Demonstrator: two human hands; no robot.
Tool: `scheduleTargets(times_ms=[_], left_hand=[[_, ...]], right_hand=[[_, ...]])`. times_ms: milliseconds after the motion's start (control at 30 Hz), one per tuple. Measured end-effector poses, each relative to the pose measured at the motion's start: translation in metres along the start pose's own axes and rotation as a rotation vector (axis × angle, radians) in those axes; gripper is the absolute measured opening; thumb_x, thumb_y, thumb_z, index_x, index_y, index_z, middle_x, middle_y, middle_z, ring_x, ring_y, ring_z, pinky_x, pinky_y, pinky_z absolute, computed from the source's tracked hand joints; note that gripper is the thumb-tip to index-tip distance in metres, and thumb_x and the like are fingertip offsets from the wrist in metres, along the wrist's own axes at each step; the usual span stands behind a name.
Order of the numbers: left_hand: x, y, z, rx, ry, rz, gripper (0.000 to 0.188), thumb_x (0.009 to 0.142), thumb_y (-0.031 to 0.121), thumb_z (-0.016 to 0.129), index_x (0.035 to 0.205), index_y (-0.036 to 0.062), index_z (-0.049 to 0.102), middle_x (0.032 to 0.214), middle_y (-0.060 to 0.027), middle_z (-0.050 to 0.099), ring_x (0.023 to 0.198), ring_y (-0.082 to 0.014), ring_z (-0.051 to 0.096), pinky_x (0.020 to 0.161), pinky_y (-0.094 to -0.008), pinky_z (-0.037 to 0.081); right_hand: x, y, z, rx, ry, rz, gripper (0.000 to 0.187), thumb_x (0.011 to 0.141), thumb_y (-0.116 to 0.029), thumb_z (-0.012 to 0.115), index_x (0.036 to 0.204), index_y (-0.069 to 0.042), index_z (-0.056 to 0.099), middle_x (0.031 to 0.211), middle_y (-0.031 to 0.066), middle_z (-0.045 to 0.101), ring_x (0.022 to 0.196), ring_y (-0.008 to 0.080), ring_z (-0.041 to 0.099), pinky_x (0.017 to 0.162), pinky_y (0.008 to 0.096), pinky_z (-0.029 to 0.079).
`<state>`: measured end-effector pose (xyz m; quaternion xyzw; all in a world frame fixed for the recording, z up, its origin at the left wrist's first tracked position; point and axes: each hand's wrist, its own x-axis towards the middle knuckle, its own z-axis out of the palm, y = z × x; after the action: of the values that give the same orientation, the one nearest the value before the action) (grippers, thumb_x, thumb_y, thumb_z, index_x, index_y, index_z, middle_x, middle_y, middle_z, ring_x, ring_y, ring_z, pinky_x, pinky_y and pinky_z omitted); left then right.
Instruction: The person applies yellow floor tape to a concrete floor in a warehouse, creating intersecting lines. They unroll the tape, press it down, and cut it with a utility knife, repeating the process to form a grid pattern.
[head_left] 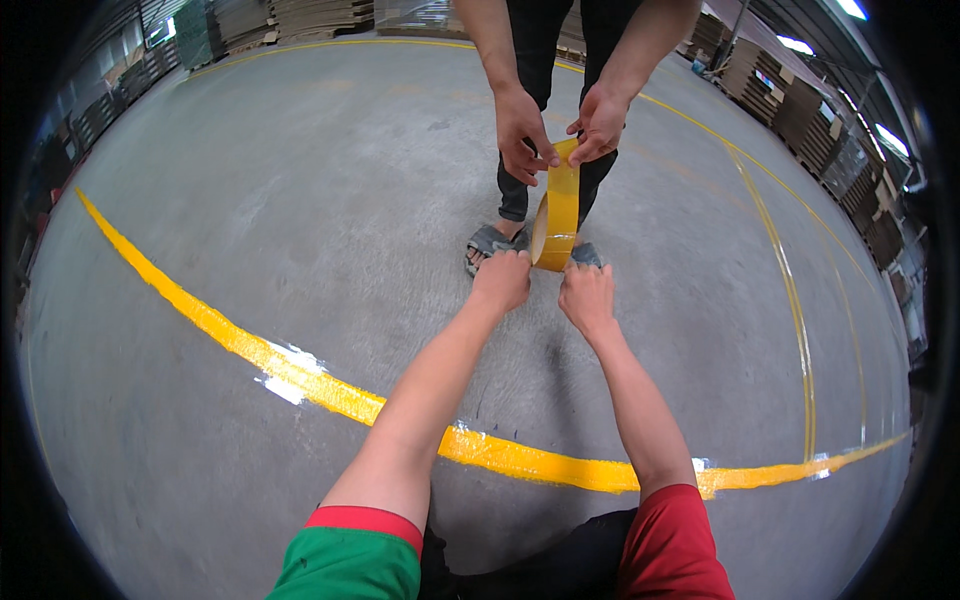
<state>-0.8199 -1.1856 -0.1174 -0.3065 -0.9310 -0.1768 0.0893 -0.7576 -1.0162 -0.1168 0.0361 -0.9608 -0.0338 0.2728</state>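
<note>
Fingers on the person's left hand (503,280) and right hand (587,295) are curling beside the lower end of a yellow roll of adhesive tape (564,205); their tips are hiding, so I cannot tell whether they are gripping. From the head view's centre, the roll is hanging at one o'clock, showing its hollow brown core (540,232) on its left. Above it, a co-worker's left hand (603,122) and right hand are holding its upper edge with bent fingers.

Below, a smooth grey concrete floor (300,240) is spreading. Stacks of flat brown cardboard (318,17) are standing at eleven o'clock; more are lining two o'clock, under bright ceiling lights (890,140).

A broad yellow floor stripe (225,325) is curving from between nine and ten, through six, toward four o'clock, glossy patches (282,388) glinting at eight. Thinner yellow lines (795,300) are running at three. Open concrete is stretching toward nine, while the co-worker's dark-trousered legs (530,55) are occupying twelve.
</note>
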Motion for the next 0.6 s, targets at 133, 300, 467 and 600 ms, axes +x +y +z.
scheduleTargets(times_ms=[133,300,467,600], left_hand=[[0.0,-0.001,0.001,-0.013,0.009,0.002,0.018,0.081,0.012,0.065,0.095,0.0011,0.062,0.094,-0.0175,0.068,0.094,-0.0348,0.068,0.077,-0.0449,0.057],[-0.001,-0.004,0.006,-0.027,-0.064,-0.035,0.016,0.081,0.011,0.063,0.094,0.0013,0.063,0.093,-0.0189,0.07,0.093,-0.0355,0.068,0.078,-0.045,0.056],[-0.006,-0.015,0.01,-0.061,-0.077,-0.053,0.017,0.084,0.015,0.061,0.092,0.0002,0.061,0.091,-0.0204,0.068,0.09,-0.0371,0.067,0.079,-0.0474,0.055],[-0.007,-0.024,0.011,-0.055,-0.071,-0.087,0.016,0.084,0.014,0.062,0.093,0.0003,0.061,0.092,-0.0205,0.068,0.091,-0.0372,0.067,0.08,-0.0477,0.055]], right_hand=[[0.0,0.0,0.001,0.04,0.0,0.009,0.008,0.079,-0.008,0.061,0.085,-0.005,0.065,0.08,0.0125,0.068,0.078,0.03,0.066,0.073,0.0428,0.043],[-0.002,-0.001,0.002,0.009,-0.035,-0.009,0.008,0.081,-0.011,0.061,0.081,-0.005,0.065,0.076,0.0127,0.069,0.072,0.0312,0.066,0.07,0.0436,0.047],[-0.003,-0.011,0.004,0.019,-0.096,-0.022,0.011,0.082,-0.014,0.06,0.077,-0.005,0.066,0.072,0.014,0.068,0.067,0.0326,0.067,0.069,0.0443,0.05],[0.001,-0.019,0.005,0.011,-0.072,-0.037,0.007,0.079,-0.011,0.061,0.075,-0.007,0.064,0.071,0.0124,0.068,0.069,0.0289,0.067,0.068,0.0421,0.046]])
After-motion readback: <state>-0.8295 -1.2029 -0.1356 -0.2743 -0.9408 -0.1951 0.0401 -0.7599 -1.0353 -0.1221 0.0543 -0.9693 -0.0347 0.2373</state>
